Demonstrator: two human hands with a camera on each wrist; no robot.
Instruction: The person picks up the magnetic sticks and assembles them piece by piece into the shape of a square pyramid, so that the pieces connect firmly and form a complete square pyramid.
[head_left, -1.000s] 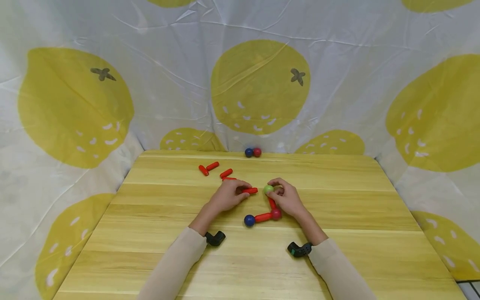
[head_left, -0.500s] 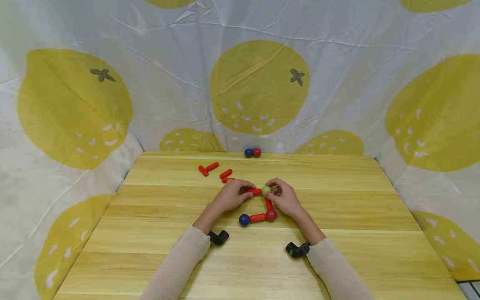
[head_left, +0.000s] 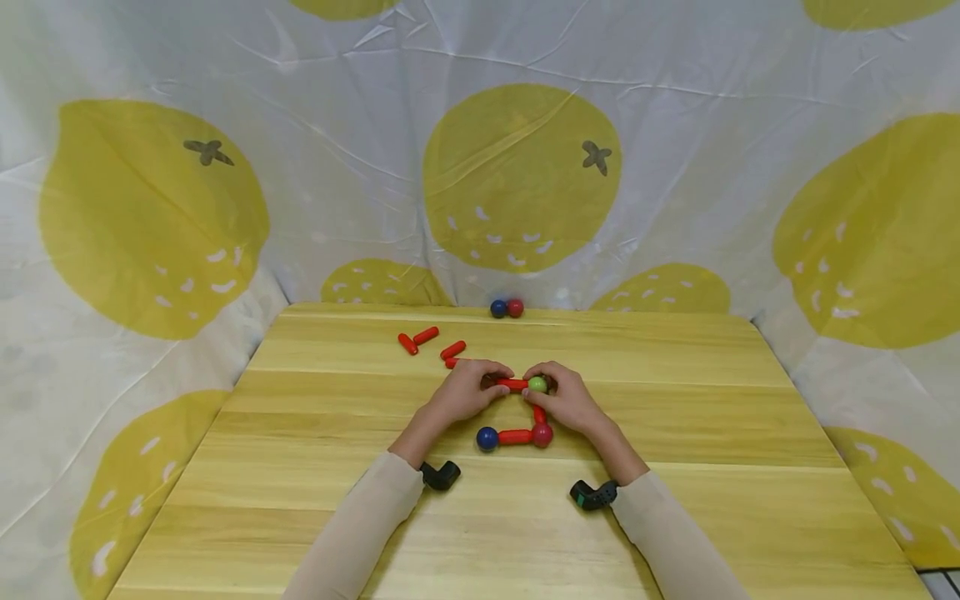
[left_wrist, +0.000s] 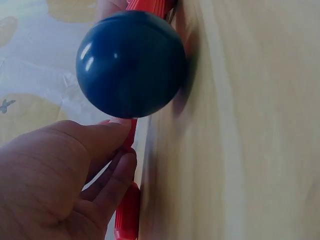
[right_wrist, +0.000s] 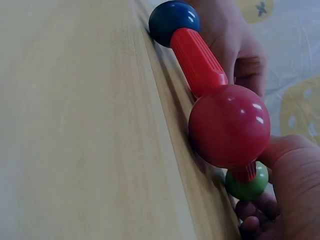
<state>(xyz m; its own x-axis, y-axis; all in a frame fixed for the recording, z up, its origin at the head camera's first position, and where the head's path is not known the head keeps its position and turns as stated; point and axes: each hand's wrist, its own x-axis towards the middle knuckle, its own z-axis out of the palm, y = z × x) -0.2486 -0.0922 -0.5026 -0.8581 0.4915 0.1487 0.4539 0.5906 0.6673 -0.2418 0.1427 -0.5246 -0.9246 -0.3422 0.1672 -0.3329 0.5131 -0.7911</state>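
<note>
1. Assembly looks midway: a chain of rods and balls lies on the wooden table (head_left: pixel 675 433), and a new red rod (head_left: pixel 512 384) is being joined to the green ball (head_left: pixel 537 384).
2. Left hand (head_left: pixel 465 392) pinches that rod's left end, fingers curled round it.
3. Blue ball (head_left: pixel 487 438), lower rod (head_left: pixel 514 436) and red ball (head_left: pixel 542 434) lie between the hands, joined.
4. Right hand (head_left: pixel 570 402) curls round the green ball, apparently steadying it, though the fingertips are partly hidden.
5. Next, I judge, the rod must seat squarely on the ball before either grip loosens.
</note>
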